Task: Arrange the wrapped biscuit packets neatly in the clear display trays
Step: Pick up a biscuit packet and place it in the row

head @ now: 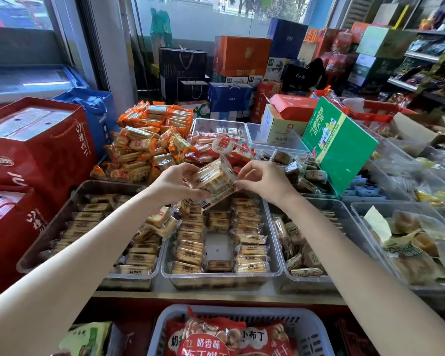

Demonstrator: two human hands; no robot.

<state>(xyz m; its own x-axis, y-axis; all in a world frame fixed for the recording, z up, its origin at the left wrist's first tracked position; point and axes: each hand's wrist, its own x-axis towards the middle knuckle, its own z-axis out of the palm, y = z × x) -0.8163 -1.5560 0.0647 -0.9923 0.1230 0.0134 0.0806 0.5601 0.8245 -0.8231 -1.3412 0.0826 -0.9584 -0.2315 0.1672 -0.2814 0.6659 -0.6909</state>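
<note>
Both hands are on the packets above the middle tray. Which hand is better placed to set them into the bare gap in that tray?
Probably the right hand. It hangs closer above the bare gap in the middle tray, while the left hand pinches the packets from the far side. The margin is slight.

Counter – clear trays side by side on it.

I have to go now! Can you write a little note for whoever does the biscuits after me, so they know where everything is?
Left hand and right hand: together pinching a bundle of packets above the middle tray.
Done: middle tray has neat rows of packets at its left and right.
Left: a bare gap in its centre column, probably where the bundle goes. Loose tilted packets lie where the left tray meets the middle one; they need straightening.
</note>
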